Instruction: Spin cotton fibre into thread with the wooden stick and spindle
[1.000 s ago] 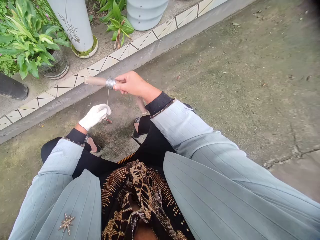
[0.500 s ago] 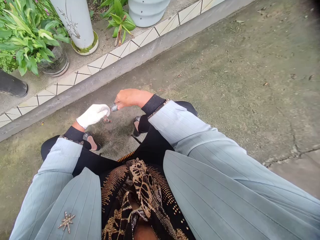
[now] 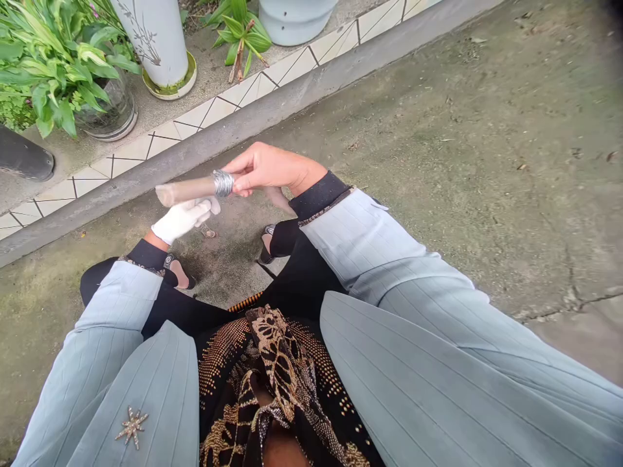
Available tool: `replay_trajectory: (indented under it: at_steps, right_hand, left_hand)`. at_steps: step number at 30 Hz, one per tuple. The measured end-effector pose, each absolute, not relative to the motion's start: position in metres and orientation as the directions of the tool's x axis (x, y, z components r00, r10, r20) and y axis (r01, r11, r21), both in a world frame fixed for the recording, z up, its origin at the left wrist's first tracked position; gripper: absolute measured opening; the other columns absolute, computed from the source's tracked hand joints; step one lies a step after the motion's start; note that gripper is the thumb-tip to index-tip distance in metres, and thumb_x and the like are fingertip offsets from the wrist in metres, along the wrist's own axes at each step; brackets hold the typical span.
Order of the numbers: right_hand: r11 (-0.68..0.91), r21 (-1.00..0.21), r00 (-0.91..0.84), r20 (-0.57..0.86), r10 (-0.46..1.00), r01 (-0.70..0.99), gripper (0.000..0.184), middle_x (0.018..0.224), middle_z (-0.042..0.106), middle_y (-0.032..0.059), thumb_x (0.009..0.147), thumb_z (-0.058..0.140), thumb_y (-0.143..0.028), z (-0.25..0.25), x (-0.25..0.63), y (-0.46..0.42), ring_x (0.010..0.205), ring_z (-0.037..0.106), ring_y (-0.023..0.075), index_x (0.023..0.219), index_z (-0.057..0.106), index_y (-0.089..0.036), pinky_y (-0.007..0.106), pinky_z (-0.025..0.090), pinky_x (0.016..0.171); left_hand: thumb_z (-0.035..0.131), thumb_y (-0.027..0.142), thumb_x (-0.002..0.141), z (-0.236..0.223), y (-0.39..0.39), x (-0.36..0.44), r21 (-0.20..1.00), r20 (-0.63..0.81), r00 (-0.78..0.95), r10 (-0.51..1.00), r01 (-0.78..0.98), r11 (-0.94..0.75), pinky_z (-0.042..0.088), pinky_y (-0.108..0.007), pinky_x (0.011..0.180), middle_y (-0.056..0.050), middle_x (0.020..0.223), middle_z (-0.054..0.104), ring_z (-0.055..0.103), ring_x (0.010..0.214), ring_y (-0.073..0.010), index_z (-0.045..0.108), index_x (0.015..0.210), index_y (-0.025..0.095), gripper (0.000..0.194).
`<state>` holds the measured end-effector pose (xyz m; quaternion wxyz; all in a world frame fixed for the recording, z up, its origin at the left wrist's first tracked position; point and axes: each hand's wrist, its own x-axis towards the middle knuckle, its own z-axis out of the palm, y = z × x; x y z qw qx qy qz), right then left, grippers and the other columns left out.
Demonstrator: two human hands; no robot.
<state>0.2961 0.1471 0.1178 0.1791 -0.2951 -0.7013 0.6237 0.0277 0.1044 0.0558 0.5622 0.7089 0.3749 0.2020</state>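
My right hand (image 3: 272, 170) is bare, its thumb and fingers pinched on the silver wire-bound end of a wooden stick (image 3: 187, 190). The stick lies nearly level and points left, its pale end farthest from the hand. The silver wire (image 3: 223, 183) is wound in many turns. Just under the stick is my left hand (image 3: 182, 219) in a white glove, fingers curled; what they hold, if anything, is hidden. Whether the glove touches the stick I cannot tell. Below the hands a small brownish thing (image 3: 207, 230) rests on the concrete, its kind unclear.
My knees are bent, with both shoes (image 3: 179, 271) on the concrete ground (image 3: 438, 162). Ahead runs a low tiled curb (image 3: 195, 120). Behind it stand a leafy plant in a clear pot (image 3: 109, 113), a tall white pot (image 3: 156, 45) and a pale ribbed pot (image 3: 296, 19).
My right hand has risen and moved right. The stick has swung up and now shows lengthwise above the glove, where before only its wire-bound end showed. My left hand has barely moved.
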Motion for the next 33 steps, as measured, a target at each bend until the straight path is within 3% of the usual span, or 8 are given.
replay_trajectory:
  at_steps: [5, 9, 14, 18, 23, 27, 29, 33]
  right_hand:
    - [-0.022, -0.997, -0.534, -0.062, 0.843, 0.081, 0.029, 0.070, 0.065, -0.0017, 0.094, 0.081, -0.041, 0.114, 0.283, 0.146, 0.059, 0.050, 0.0076, 0.086, 0.068, -0.016, 0.021, 0.042, 0.056]
    - [0.002, -0.941, -0.417, -0.149, 0.897, 0.340, 0.027, 0.077, 0.068, 0.0026, 0.101, 0.073, -0.040, 0.114, 0.273, 0.145, 0.065, 0.055, 0.0110, 0.092, 0.070, -0.014, 0.025, 0.045, 0.061]
    - [0.225, -0.551, -0.404, -0.229, 0.886, 0.804, 0.028, 0.095, 0.076, 0.0088, 0.101, 0.070, -0.037, 0.110, 0.269, 0.147, 0.094, 0.067, 0.0233, 0.112, 0.080, -0.012, 0.032, 0.043, 0.079]
    - [0.405, -0.343, -0.526, -0.438, 0.729, 0.847, 0.023, 0.097, 0.078, 0.0094, 0.096, 0.074, -0.029, 0.109, 0.266, 0.144, 0.093, 0.067, 0.0229, 0.113, 0.085, -0.016, 0.033, 0.038, 0.078]
    - [0.475, -0.488, -0.675, -0.612, 0.412, 0.732, 0.018, 0.077, 0.073, 0.0001, 0.093, 0.075, -0.022, 0.109, 0.261, 0.135, 0.073, 0.056, 0.0147, 0.105, 0.088, -0.018, 0.031, 0.034, 0.072]
    - [0.369, -0.717, -0.807, -0.534, 0.254, 0.591, 0.029, 0.078, 0.074, -0.0024, 0.090, 0.075, -0.024, 0.115, 0.267, 0.132, 0.071, 0.056, 0.0117, 0.116, 0.087, -0.017, 0.028, 0.039, 0.074]
    - [0.260, -0.825, -0.852, -0.416, 0.319, 0.501, 0.035, 0.079, 0.074, -0.0030, 0.089, 0.077, -0.030, 0.121, 0.276, 0.134, 0.069, 0.056, 0.0110, 0.121, 0.085, -0.018, 0.027, 0.042, 0.073]
    - [0.071, -0.943, -0.708, -0.192, 0.680, 0.325, 0.030, 0.073, 0.070, -0.0018, 0.091, 0.077, -0.039, 0.130, 0.294, 0.142, 0.066, 0.052, 0.0101, 0.108, 0.083, -0.015, 0.027, 0.044, 0.070]
  left_hand:
    - [0.070, 0.076, 0.090, 0.066, 0.094, 0.039, 0.964, -0.255, 0.610, 0.750, 0.216, 0.152, 0.022, -0.024, 0.044, 0.008, 0.055, 0.039, 0.029, 0.046, -0.0080, 0.066, 0.091, 0.018, 0.058]
    - [0.071, 0.074, 0.090, 0.078, 0.089, 0.046, 0.954, -0.288, 0.644, 0.708, 0.261, 0.150, 0.020, -0.024, 0.046, 0.007, 0.056, 0.042, 0.029, 0.048, -0.0072, 0.067, 0.089, 0.016, 0.058]
    - [0.064, 0.070, 0.095, 0.070, 0.090, 0.043, 0.934, -0.293, 0.664, 0.688, 0.352, 0.058, 0.027, -0.023, 0.049, 0.003, 0.059, 0.050, 0.037, 0.051, -0.0091, 0.070, 0.089, 0.015, 0.055]
    - [0.061, 0.061, 0.096, 0.065, 0.094, 0.036, 0.905, -0.291, 0.701, 0.651, 0.423, -0.050, 0.038, -0.024, 0.055, 0.001, 0.063, 0.056, 0.046, 0.054, -0.0112, 0.071, 0.086, 0.015, 0.048]
    - [0.059, 0.054, 0.094, 0.080, 0.098, 0.031, 0.845, -0.298, 0.730, 0.615, 0.501, -0.187, 0.042, -0.026, 0.061, -0.003, 0.069, 0.066, 0.052, 0.060, -0.0132, 0.068, 0.077, 0.017, 0.041]
    - [0.067, 0.054, 0.088, 0.087, 0.102, 0.027, 0.878, -0.341, 0.718, 0.606, 0.474, -0.069, 0.040, -0.024, 0.056, -0.002, 0.068, 0.065, 0.050, 0.058, -0.0114, 0.067, 0.078, 0.017, 0.038]
    - [0.072, 0.059, 0.084, 0.085, 0.103, 0.025, 0.908, -0.332, 0.664, 0.670, 0.419, 0.035, 0.036, -0.024, 0.052, 0.000, 0.064, 0.059, 0.045, 0.054, -0.0100, 0.066, 0.080, 0.017, 0.043]
    - [0.077, 0.074, 0.079, 0.077, 0.102, 0.027, 0.948, -0.312, 0.586, 0.748, 0.240, 0.208, 0.027, -0.025, 0.045, 0.006, 0.054, 0.042, 0.033, 0.046, -0.0080, 0.064, 0.082, 0.018, 0.058]
